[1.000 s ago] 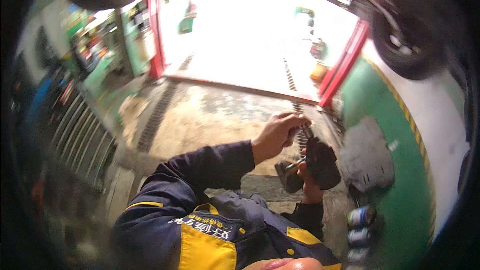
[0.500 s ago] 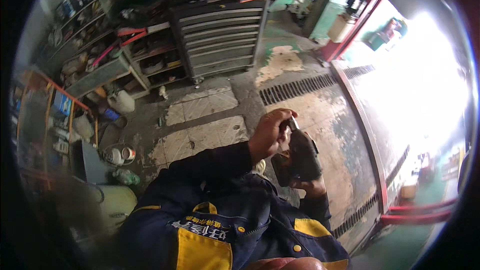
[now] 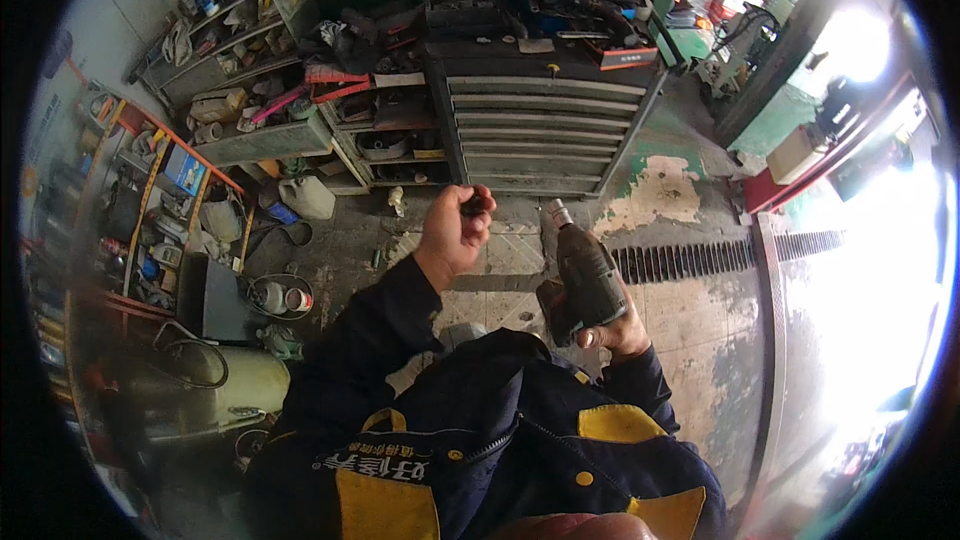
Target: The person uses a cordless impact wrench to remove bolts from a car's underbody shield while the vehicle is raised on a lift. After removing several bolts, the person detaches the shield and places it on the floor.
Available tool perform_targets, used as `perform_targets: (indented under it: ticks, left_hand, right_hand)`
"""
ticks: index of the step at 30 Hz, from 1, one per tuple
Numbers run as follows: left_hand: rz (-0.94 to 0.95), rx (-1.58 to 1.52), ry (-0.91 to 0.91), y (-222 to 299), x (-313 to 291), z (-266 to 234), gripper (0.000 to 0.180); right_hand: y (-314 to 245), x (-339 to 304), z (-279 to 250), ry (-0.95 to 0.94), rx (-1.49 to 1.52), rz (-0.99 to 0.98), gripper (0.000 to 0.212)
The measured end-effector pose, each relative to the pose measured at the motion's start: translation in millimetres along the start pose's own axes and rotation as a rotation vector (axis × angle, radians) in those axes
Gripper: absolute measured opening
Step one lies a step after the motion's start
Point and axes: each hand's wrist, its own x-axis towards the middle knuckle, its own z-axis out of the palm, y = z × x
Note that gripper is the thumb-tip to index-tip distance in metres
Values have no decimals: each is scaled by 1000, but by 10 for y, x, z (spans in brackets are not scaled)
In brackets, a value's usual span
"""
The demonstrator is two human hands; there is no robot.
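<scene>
My right hand [image 3: 622, 328] is wrapped round a dark cordless impact wrench [image 3: 590, 275] in front of my body. Its bare silver tip [image 3: 559, 211] points away from me, toward the tool cabinet. To the left of that tip, and apart from it, my left hand [image 3: 452, 232] is raised with its fingers curled. They pinch a small dark piece [image 3: 472, 206] that looks like a socket, though the fingers cover much of it. The wrench's grip is partly hidden behind my right hand.
Ahead stands a grey tool cabinet [image 3: 545, 130] with several drawers and tools on top. Cluttered shelves [image 3: 265, 145] line the left, with a pale tank [image 3: 240, 390] nearer me. A floor grate [image 3: 685, 262] and a raised metal strip [image 3: 772, 340] lie to the right.
My left hand has moved off the wrench's tip toward the left, with the small dark piece in its fingers. The head view has swung, bringing more of the cabinet top into sight.
</scene>
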Motion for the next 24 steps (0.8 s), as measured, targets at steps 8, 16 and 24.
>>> perform_targets:
  ticks: [8, 16, 24]
  left_hand:
    - [124, 510, 75, 1403, 2215, -537, 14]
    - [804, 1949, -160, 2556, 4664, -591, 15]
    - [1185, 2082, -443, 2743, 4948, -712, 21]
  right_hand:
    - [-27, 1018, -626, 216, -81, -62, 138]
    - [167, 1982, -698, 709, -83, -118, 113]
    - [184, 2758, -578, 740, -118, -59, 114]
